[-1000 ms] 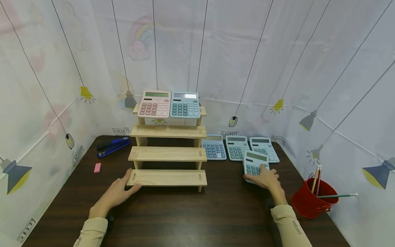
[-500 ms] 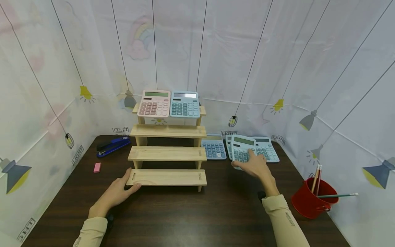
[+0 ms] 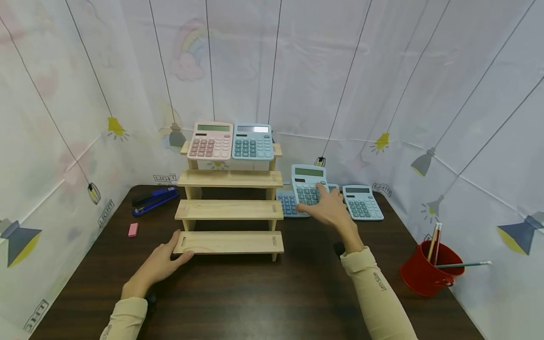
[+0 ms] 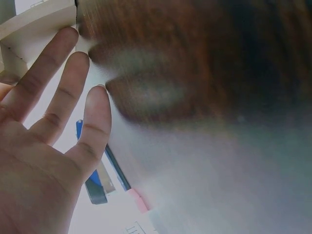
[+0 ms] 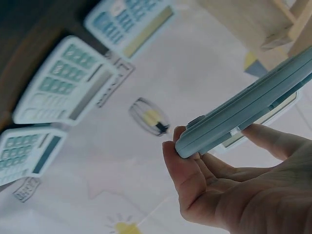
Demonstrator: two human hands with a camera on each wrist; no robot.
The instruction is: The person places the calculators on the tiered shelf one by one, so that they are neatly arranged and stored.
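My right hand (image 3: 329, 208) grips a light blue calculator (image 3: 308, 185) and holds it in the air, right of the wooden stepped shelf (image 3: 230, 208). In the right wrist view the calculator (image 5: 248, 108) shows edge-on, pinched between thumb and fingers (image 5: 187, 170). My left hand (image 3: 163, 260) rests flat on the table, fingers straight, touching the left end of the shelf's lowest step (image 3: 230, 242). The left wrist view shows those fingers (image 4: 58, 97) against the wood. A pink calculator (image 3: 211, 140) and a blue calculator (image 3: 253, 141) stand on the top step.
Three more blue calculators lie on the dark table (image 3: 255, 293) behind my right hand, the rightmost calculator (image 3: 361, 202) fully visible. A blue stapler (image 3: 154, 199) and pink eraser (image 3: 133, 229) lie at the left. A red cup (image 3: 429, 270) with pencils stands at the right.
My right hand has lifted the blue calculator off the table and carried it left and up toward the shelf. The left hand has stayed at the lowest step.
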